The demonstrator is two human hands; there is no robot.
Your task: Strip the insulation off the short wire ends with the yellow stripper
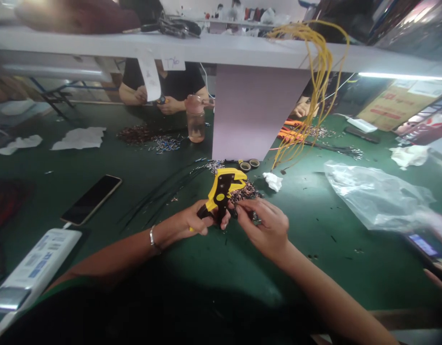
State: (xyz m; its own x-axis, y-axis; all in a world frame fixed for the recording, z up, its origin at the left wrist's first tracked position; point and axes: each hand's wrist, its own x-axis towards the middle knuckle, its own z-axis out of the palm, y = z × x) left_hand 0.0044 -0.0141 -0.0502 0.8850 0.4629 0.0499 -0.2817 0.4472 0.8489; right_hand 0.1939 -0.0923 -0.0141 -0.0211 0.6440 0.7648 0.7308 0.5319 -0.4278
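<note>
**Wire stripper (221, 191): one, gripped in left hand (197, 221)**

Left hand was closed round the yellow-and-black grip, the tool's long axis tilted from lower left up to its head at upper right; this hand was the nearer. Right hand (264, 227) was narrow, its fingertips (240, 209) pinched just beside the tool, any strand between them too small to tell. Beyond lay one heap of wire scraps (245, 192) and two tape rolls (250, 164). Also on the green mat (314, 268): one tissue (272, 181), one loose spread of black wires (163, 196), one phone (91, 199), one plastic bag (372, 194). Across the shelf (206, 48): two co-worker's hands (134, 95).
</note>
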